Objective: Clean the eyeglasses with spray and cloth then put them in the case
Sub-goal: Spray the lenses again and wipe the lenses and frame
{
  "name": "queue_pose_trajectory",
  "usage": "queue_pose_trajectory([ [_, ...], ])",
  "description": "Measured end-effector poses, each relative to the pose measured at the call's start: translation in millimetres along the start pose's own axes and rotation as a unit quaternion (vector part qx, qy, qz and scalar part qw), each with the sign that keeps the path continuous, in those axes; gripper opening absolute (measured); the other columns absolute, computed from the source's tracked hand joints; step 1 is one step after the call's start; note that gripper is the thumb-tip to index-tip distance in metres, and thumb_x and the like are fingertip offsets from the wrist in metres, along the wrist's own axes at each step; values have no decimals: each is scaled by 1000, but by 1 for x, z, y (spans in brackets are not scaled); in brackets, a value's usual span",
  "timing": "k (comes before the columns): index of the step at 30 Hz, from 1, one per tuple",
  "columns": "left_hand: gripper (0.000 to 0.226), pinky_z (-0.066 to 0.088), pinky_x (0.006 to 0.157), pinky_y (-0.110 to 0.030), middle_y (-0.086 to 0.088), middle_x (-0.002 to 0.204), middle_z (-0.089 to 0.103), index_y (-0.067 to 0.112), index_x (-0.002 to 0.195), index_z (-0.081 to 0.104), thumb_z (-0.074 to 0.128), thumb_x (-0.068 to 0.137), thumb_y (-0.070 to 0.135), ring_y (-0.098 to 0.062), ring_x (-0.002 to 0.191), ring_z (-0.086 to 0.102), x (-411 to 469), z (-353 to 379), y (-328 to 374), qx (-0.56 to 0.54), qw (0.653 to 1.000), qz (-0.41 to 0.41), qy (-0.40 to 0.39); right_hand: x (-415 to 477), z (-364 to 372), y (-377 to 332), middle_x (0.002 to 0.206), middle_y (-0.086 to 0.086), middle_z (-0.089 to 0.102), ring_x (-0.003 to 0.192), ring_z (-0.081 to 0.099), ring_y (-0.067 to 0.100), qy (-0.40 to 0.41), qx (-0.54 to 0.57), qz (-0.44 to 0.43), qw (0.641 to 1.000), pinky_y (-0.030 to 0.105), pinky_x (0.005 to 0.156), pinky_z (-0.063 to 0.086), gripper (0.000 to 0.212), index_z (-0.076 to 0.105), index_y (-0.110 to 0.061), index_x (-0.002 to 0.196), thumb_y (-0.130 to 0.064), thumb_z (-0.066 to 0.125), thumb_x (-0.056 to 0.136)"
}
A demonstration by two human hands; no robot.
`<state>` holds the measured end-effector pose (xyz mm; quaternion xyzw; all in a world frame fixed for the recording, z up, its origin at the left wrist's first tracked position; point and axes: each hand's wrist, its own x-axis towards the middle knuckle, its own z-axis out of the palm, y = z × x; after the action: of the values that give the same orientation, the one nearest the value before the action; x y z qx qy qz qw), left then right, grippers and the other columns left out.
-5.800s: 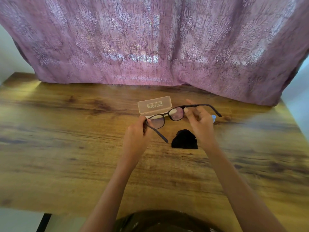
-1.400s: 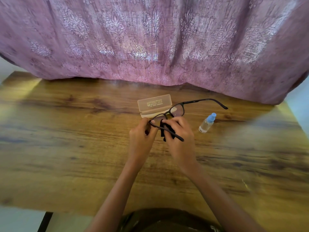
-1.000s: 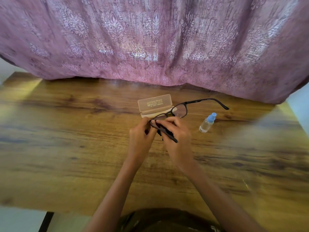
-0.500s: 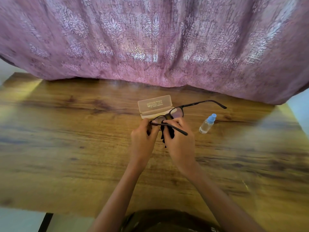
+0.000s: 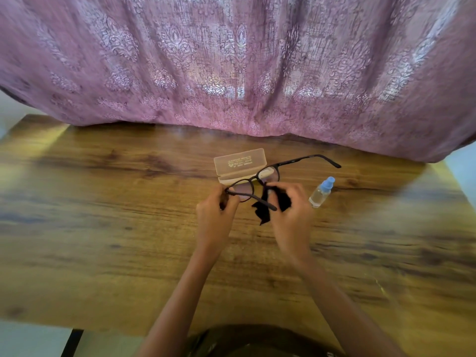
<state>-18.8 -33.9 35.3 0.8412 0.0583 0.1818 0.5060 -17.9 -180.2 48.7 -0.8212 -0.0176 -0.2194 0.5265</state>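
Black-framed eyeglasses (image 5: 296, 161) are held above the wooden table (image 5: 103, 228), temples unfolded. My left hand (image 5: 215, 219) pinches the frame at its left hinge. My right hand (image 5: 292, 217) grips a black cloth (image 5: 262, 215) and presses it against the right lens; part of the cloth hangs below the near temple. An open translucent case (image 5: 239, 162) lies just behind the glasses. A small clear spray bottle (image 5: 320, 193) with a blue cap stands to the right of my right hand.
A purple patterned curtain (image 5: 231, 60) hangs along the table's far edge. The table's near edge runs close to my body, with a black table leg (image 5: 72, 342) at bottom left.
The right hand has shifted with the cloth from the left lens toward the right lens. More of the cloth hangs loose now. The left hand keeps its hold.
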Motion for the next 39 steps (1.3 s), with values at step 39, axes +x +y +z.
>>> queue_pose_trajectory([
  [39, 26, 50, 88, -38, -15, 93, 71, -4, 98, 69, 49, 100, 12, -22, 87, 65, 45, -9, 30, 6, 927, -54, -370, 21, -11, 14, 100, -12, 70, 96, 64, -4, -41, 51, 27, 998, 9, 82, 49, 22, 69, -25, 104, -11, 72, 87],
])
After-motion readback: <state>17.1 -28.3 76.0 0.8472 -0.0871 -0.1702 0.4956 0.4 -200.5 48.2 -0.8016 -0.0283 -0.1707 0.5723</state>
